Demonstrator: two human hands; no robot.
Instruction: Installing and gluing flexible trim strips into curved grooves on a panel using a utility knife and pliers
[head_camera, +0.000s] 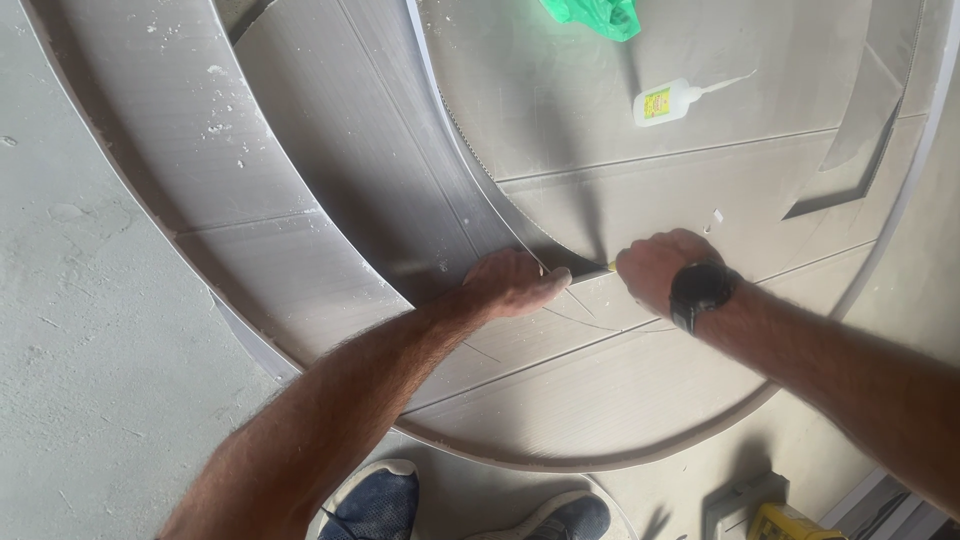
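Pressing left hand (512, 283), fingers together and flat, on curved grey plastic strip (455, 150) lying on large round grey panel (620, 390) | right hand (655, 268) fisted on thin yellow-tipped tool (blade hidden) at strip's end | step: trimming | next: steady, controlled stroke along seam.

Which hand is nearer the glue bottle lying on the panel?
Right. The right hand, wearing a black watch, is below the glue bottle; the left hand presses the curved strip further to the bottle's lower left.

Two hands (515, 283), one glue bottle (662, 103)
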